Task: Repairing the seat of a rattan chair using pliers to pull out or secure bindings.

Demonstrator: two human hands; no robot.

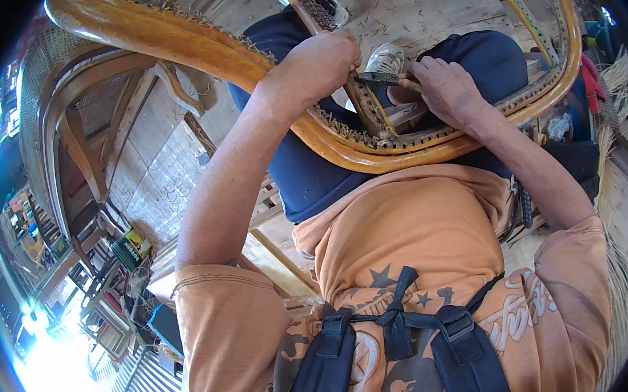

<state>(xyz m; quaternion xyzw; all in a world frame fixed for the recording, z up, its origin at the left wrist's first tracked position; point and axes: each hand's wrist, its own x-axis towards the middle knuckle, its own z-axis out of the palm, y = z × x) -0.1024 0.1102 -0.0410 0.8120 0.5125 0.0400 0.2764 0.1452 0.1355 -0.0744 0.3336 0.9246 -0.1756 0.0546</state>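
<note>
A curved, varnished wooden chair frame [370,164] lies across my lap, with small dark holes and frayed fibre along its inner edges. My right hand [452,91] is closed around the light handle of a small hand tool with a dark metal end [378,78]. That end reaches left to a narrow inner bar [364,105] of the frame. Just above it, my left hand [323,64] is closed at the bar, its fingers curled. Whatever those fingers pinch is hidden.
Another wooden chair frame with woven cane [70,140] stands at the left. Beyond it sits a green and yellow can [130,250]. Long pale cane strands [613,146] hang at the right. Fibre scraps litter the wooden floor [417,7].
</note>
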